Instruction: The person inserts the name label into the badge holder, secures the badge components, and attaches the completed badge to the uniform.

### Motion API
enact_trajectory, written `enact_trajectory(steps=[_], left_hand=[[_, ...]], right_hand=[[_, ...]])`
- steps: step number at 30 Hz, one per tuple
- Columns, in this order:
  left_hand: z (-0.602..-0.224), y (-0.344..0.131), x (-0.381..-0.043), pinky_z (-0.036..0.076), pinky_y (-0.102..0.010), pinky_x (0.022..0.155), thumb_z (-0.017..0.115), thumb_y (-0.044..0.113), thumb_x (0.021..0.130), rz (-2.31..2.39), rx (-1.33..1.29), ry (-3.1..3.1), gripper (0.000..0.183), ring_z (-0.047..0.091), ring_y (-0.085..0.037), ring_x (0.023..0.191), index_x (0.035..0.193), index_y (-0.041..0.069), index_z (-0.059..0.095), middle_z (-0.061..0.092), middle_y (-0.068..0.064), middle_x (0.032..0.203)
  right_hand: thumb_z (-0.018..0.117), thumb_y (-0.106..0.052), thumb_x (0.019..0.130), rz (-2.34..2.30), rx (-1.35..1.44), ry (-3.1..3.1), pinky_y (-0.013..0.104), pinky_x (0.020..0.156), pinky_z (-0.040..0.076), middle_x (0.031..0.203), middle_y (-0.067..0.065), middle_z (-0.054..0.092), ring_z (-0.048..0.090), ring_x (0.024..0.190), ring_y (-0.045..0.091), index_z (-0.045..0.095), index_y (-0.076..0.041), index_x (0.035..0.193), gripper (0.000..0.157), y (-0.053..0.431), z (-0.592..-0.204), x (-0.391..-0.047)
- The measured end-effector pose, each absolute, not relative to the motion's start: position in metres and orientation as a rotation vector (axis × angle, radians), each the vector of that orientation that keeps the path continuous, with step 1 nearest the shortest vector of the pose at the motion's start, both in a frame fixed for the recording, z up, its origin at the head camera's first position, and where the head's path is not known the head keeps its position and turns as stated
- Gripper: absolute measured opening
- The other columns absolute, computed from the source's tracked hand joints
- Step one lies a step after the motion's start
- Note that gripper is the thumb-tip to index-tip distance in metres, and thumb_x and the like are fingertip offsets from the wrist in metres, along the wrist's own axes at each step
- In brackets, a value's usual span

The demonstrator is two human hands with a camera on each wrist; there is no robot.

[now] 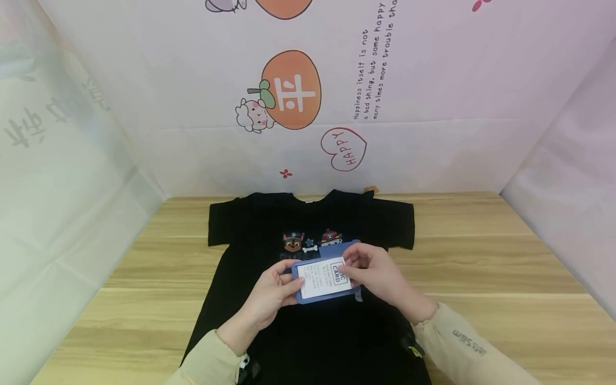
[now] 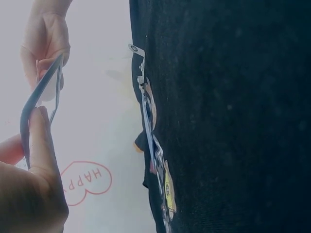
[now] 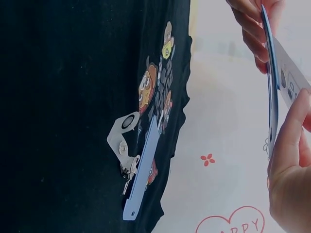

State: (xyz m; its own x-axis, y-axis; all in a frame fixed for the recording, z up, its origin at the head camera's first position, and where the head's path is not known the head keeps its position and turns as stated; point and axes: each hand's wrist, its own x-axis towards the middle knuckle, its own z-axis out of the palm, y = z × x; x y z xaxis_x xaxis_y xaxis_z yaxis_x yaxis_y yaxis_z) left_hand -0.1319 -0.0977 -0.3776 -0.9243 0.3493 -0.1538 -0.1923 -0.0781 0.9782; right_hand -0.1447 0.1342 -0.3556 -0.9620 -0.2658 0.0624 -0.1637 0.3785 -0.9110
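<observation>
My left hand [image 1: 274, 291] grips the left end of a blue badge holder [image 1: 299, 299], thumb on the front and fingers behind. A white printed card [image 1: 320, 283] lies over the holder's face. At the right end, my right hand [image 1: 377, 270] pinches the card, its thumb over the boxed "CARD" print. In the right wrist view the card [image 3: 287, 65] slants away from the holder [image 3: 273, 97] at an angle. Both are held up above a black T-shirt [image 1: 308, 342]. On the shirt lies a second blue flat piece [image 3: 143, 170], beside a strap clip [image 3: 121, 138] with metal parts.
The T-shirt is spread on a wood-grain table [image 1: 481, 267], collar towards the back, with cartoon dogs [image 1: 293, 242] printed on its chest. A white printed cloth [image 1: 192, 107] hangs behind the table, and pale sheets [image 1: 58, 187] close off both sides.
</observation>
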Motion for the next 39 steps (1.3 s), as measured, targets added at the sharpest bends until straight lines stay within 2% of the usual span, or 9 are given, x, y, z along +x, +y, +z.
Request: enact_trajectory(steps=[17,25,33,39], left_hand=[[-0.3774,-0.0967,-0.1307,0.057,-0.032,0.077,0.055,0.001,0.093,2.044,0.174,1.859,0.040,0.070,-0.017,0.087,0.130,-0.004,0.042,0.066,-0.021,0.112],[-0.3783,-0.0978,-0.1307,0.058,-0.033,0.077,0.055,0.001,0.093,2.039,0.187,1.885,0.038,0.070,-0.018,0.087,0.129,-0.004,0.043,0.066,-0.022,0.112],[-0.3782,-0.0980,-0.1313,0.058,-0.033,0.076,0.055,0.002,0.093,2.024,0.189,1.909,0.038,0.070,-0.018,0.087,0.129,-0.004,0.044,0.067,-0.021,0.112],[-0.3797,-0.0984,-0.1313,0.058,-0.034,0.076,0.056,0.002,0.093,2.007,0.209,1.930,0.039,0.070,-0.020,0.088,0.130,-0.004,0.044,0.066,-0.022,0.112]], right_hand=[[0.070,-0.005,0.084,-1.638,-0.378,2.614,0.024,0.058,0.056,0.079,0.008,0.062,0.060,0.067,0.016,0.063,-0.001,0.094,0.013,0.1299,-0.3578,-0.1421],[0.074,-0.011,0.081,-1.602,-0.357,2.781,0.019,0.059,0.051,0.075,0.005,0.060,0.056,0.067,0.014,0.063,-0.003,0.091,0.017,0.1355,-0.3564,-0.1426],[0.075,-0.018,0.082,-1.537,-0.294,2.783,0.023,0.069,0.050,0.087,0.007,0.061,0.056,0.078,0.016,0.061,-0.005,0.103,0.028,0.1354,-0.3574,-0.1454],[0.073,-0.015,0.082,-1.504,-0.310,2.745,0.024,0.063,0.048,0.090,0.007,0.064,0.054,0.074,0.016,0.061,-0.006,0.105,0.027,0.1316,-0.3594,-0.1467]])
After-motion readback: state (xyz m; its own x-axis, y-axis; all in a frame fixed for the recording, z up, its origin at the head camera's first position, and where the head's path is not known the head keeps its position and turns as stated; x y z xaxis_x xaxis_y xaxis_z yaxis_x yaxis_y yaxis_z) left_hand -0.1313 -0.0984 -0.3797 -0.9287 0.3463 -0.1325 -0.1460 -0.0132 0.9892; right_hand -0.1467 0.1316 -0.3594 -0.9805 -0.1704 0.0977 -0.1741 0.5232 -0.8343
